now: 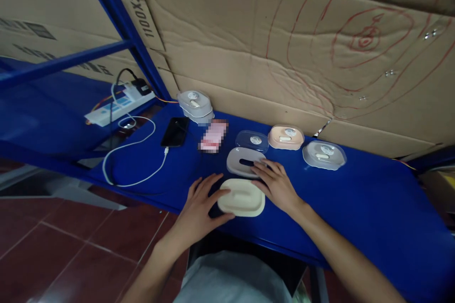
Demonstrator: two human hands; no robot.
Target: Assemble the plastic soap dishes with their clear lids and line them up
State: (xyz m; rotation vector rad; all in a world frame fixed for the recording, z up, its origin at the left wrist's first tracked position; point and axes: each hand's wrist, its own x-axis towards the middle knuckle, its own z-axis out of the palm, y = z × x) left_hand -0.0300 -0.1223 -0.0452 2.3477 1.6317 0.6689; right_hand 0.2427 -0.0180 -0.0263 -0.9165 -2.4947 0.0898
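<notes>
Directly in front of me on the blue tabletop lies a cream oval plastic piece (245,206) with a raised middle. My left hand (201,203) has its fingers spread around its left edge, thumb and index finger touching or just over the rim. Behind it is a pale grey oval plastic piece (236,160) with a slot in its centre. My right hand (279,184) reaches over that piece's right side, fingers stretched out, fingertips at the slot and rim. The thumb side passes close to the cream piece's corner. A clear lid (243,141) with a round sticker lies farther back.
A peach lidded box (275,137) and a grey lidded box (309,156) stand back right; stacked grey boxes (199,113) stand back left. A black phone (170,135), white cable (133,185), pink packet (212,137) and power strip (103,116) lie leftward. Cardboard (231,52) walls the back.
</notes>
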